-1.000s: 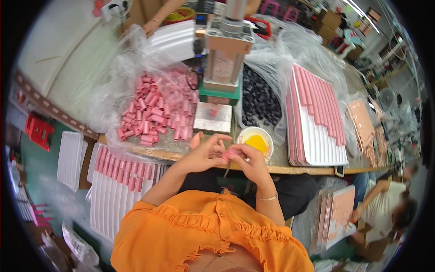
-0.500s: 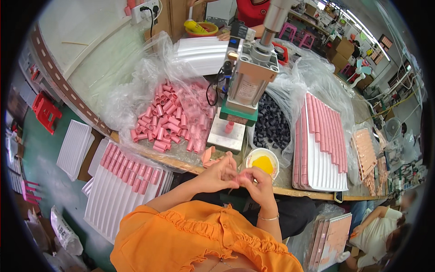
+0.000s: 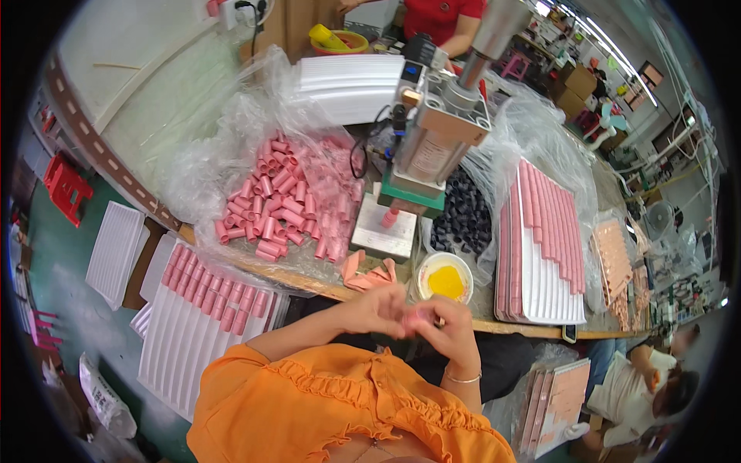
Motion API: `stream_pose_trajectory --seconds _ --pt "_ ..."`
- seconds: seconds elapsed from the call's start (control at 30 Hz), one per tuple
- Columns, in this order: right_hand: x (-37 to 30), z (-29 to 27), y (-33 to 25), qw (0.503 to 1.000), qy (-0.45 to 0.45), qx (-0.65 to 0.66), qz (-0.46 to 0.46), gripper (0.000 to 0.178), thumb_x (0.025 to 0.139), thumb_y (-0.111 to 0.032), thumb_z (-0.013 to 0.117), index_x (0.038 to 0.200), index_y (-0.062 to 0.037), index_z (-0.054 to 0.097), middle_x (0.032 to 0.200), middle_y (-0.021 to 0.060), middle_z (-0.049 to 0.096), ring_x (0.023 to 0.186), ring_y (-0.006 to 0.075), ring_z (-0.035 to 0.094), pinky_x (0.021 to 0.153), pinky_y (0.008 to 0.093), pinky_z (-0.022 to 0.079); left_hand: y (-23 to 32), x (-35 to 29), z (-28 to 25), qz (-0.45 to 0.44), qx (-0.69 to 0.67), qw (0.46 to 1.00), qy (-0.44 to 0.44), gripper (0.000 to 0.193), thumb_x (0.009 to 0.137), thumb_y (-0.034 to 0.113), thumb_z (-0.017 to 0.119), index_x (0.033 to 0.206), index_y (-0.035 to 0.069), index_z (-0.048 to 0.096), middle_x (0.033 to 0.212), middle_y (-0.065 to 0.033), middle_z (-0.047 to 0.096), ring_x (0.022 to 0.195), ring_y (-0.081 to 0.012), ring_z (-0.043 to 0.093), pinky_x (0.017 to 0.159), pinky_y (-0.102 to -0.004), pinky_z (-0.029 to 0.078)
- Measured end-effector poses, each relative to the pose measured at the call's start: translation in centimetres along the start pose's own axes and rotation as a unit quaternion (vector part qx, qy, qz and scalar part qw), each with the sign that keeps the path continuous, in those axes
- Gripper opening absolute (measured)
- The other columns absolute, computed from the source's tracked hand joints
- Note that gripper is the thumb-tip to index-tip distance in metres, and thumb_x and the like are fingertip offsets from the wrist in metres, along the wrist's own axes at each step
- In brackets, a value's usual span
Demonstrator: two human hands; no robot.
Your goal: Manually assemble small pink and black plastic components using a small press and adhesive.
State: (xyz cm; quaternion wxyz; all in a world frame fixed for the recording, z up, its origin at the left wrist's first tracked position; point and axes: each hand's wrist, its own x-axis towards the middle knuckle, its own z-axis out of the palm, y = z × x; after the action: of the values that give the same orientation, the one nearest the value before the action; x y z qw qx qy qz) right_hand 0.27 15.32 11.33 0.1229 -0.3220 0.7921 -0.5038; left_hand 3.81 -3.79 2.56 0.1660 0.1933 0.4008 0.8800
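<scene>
Both hands meet above my lap, just off the front edge of the workbench. My right hand (image 3: 449, 328) pinches a small pink tube piece (image 3: 417, 317), blurred and partly covered by the fingers. Curled fingers of my left hand (image 3: 377, 310) close against the other side of the same piece. On the bench behind the hands lies a crumpled orange-pink cloth (image 3: 369, 272). Beside it stands a white bowl (image 3: 470, 270) with yellow stuff in it. A press with a green block (image 3: 409, 202) holds a pink tube piece (image 3: 390, 218) upright over its metal base (image 3: 378, 241).
Pink tubes (image 3: 278, 204) lie heaped in clear plastic left of the press; black fittings (image 3: 463, 208) lie right of it. Ridged white trays with pink tubes stand at right (image 3: 552, 255) and lower left (image 3: 193, 339). A person in red (image 3: 440, 23) is across the bench.
My hands have shifted slightly down, uncovering more of the cloth. More of the pink piece shows between my fingers. The person across the bench has leaned further into view.
</scene>
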Motion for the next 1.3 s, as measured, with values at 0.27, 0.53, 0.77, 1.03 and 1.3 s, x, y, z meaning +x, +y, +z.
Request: stream_pose_trajectory --seconds 0.27,0.53,0.77,1.03,1.3 --pt "3.9 -1.3 4.4 0.987 0.077 -0.118 0.073 0.028 0.082 -0.014 0.074 0.108 -0.0059 0.068 0.088 0.0077 0.066 0.064 0.0163 0.058 0.063 0.0305 0.048 2.2 -1.6 -1.5 0.009 0.435 0.855 0.283 0.041 0.083 0.002 0.072 0.117 0.006 0.049 0.102 -0.0071 0.061 0.090 -0.0157 0.064 0.075 -0.0280 0.053" --pt "9.0 -8.2 18.2 0.917 0.156 -0.361 0.058 0.021 0.079 -0.009 0.072 0.100 -0.0110 0.068 0.095 0.0138 0.062 0.088 0.0345 0.063 0.076 0.0434 0.051 9.5 -11.7 -10.3 0.023 0.649 0.581 0.492 0.024 0.079 0.005 0.069 0.101 0.003 0.058 0.087 -0.0136 0.058 0.083 -0.0282 0.058 0.074 -0.0369 0.046" --pt "9.6 -7.6 18.6 0.896 0.157 -0.394 0.131 0.020 0.080 -0.013 0.073 0.098 -0.0077 0.065 0.094 0.0146 0.064 0.091 0.0340 0.064 0.078 0.0407 0.051 10.3 -13.8 -11.1 -0.070 0.771 0.525 0.353 0.028 0.072 0.002 0.071 0.100 0.006 0.068 0.091 -0.0135 0.057 0.091 -0.0346 0.059 0.078 -0.0433 0.047" --pt "9.7 -7.9 18.9 0.909 0.263 -0.307 0.102 0.017 0.085 -0.018 0.069 0.098 -0.0070 0.065 0.087 0.0179 0.067 0.081 0.0387 0.064 0.073 0.0456 0.050 12.6 -11.1 -9.7 -0.001 0.756 0.565 0.331 0.037 0.066 -0.003 0.073 0.101 0.006 0.066 0.092 -0.0121 0.055 0.091 -0.0321 0.058 0.078 -0.0387 0.047" --pt "9.4 -8.4 20.0 0.900 0.300 -0.310 0.069 0.011 0.078 -0.008 0.074 0.081 -0.0022 0.065 0.083 0.0179 0.061 0.079 0.0378 0.061 0.071 0.0446 0.049 5.5 -4.9 -7.8 0.023 0.502 0.794 0.342 0.026 0.080 0.003 0.072 0.104 0.001 0.065 0.094 -0.0046 0.065 0.092 -0.0147 0.059 0.085 -0.0271 0.045"
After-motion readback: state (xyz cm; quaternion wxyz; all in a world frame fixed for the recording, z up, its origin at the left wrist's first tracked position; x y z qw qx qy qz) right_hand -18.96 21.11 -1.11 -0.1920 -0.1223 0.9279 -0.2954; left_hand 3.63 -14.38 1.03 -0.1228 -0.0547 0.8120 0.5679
